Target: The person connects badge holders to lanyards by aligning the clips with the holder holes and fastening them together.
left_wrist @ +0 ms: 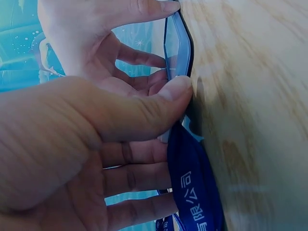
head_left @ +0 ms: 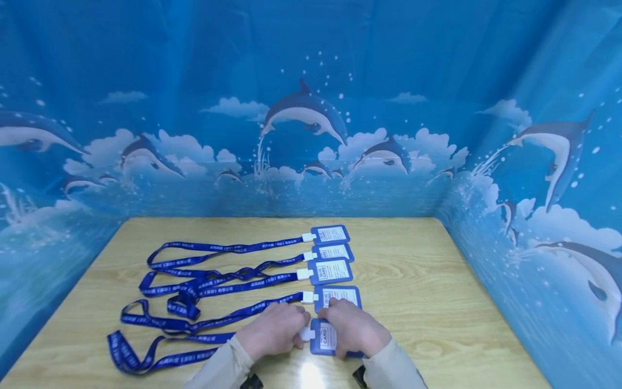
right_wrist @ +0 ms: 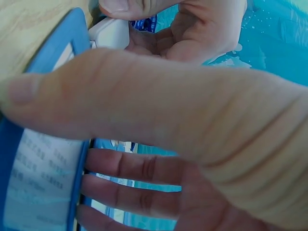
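Nearest the person on the table is a blue ID card holder with a white card inside, joined by a white clip to a blue printed lanyard. My left hand pinches the clip between thumb and fingers, and the strap trails past its fingers in the left wrist view. Gripping the card holder by its long edges, my right hand has the thumb on one edge and fingers on the other; it covers part of the card. In the right wrist view the holder stands close by the tabletop.
Behind lie several more card holders in a column, among them a nearer one and the farthest. Their blue straps stretch leftward, some overlapping or bunched. A dolphin-print curtain encloses the wooden table at back and sides.
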{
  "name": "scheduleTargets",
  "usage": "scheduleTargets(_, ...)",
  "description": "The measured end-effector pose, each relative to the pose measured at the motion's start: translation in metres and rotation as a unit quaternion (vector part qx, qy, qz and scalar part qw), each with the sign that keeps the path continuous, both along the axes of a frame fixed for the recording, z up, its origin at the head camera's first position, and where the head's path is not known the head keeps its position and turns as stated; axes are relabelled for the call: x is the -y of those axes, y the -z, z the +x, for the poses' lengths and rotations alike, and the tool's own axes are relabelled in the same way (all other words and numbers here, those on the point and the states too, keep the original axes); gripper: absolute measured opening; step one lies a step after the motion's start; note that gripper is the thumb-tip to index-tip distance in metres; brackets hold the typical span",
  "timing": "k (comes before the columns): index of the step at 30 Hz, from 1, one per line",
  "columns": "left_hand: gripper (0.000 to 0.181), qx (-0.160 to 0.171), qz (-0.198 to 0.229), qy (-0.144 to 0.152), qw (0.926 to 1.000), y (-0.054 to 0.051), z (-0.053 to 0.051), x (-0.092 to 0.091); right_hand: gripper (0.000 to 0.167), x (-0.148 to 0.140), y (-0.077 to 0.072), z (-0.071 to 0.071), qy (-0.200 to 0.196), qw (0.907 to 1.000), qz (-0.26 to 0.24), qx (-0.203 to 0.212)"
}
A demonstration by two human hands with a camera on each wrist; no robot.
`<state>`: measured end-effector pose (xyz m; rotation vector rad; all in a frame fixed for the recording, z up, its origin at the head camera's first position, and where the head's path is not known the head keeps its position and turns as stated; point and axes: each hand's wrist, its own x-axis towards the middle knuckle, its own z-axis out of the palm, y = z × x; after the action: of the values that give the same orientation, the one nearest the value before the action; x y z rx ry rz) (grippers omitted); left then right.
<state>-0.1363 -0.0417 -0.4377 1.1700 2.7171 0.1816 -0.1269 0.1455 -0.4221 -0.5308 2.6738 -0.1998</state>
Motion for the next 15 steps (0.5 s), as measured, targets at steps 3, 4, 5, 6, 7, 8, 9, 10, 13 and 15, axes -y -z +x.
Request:
scheduleTargets(3,0.030,0.007,0.004,-0.002,1.0000,0.000,-0.002,0.003,0.086,0.003,0.000,0.001,0.005,1.0000,0.002,-0.003)
scheduleTargets(4,0.031,0.011,0.005,-0.002,0.9999,0.000,-0.003,0.004,0.087,0.004,0.000,0.002,0.008,1.0000,0.002,-0.003)
scheduleTargets(5,0.031,0.016,0.008,-0.004,0.9998,0.000,-0.004,0.005,0.088,0.005,0.000,0.002,0.010,0.9999,0.003,-0.003)
scheduleTargets(6,0.032,0.019,0.009,-0.005,0.9998,0.000,-0.004,0.005,0.089,0.005,0.000,0.002,0.012,0.9999,0.004,-0.003)
scheduleTargets(7,0.033,0.021,0.013,-0.006,0.9997,0.001,-0.004,0.006,0.089,0.005,0.000,0.003,0.013,0.9999,0.005,-0.003)
scheduleTargets(8,0.034,0.021,0.014,-0.007,0.9997,0.001,-0.004,0.006,0.089,0.005,0.000,0.004,0.012,0.9999,0.008,-0.004)
scheduleTargets(9,0.035,0.017,0.017,-0.006,0.9997,0.001,-0.004,0.007,0.088,0.005,-0.001,0.005,0.010,0.9999,0.011,-0.007)
scheduleTargets(10,0.037,0.012,0.020,-0.007,0.9997,0.000,-0.004,0.007,0.088,0.004,-0.002,0.006,0.010,0.9998,0.014,-0.009)
scheduleTargets(13,0.046,-0.017,0.040,-0.010,0.9990,-0.003,-0.005,0.009,0.080,-0.002,-0.009,0.009,0.005,0.9998,0.010,-0.018)
scheduleTargets(15,0.051,-0.042,0.070,-0.014,0.9966,-0.008,-0.008,0.012,0.072,-0.009,-0.015,0.009,0.001,0.9993,-0.005,-0.036)
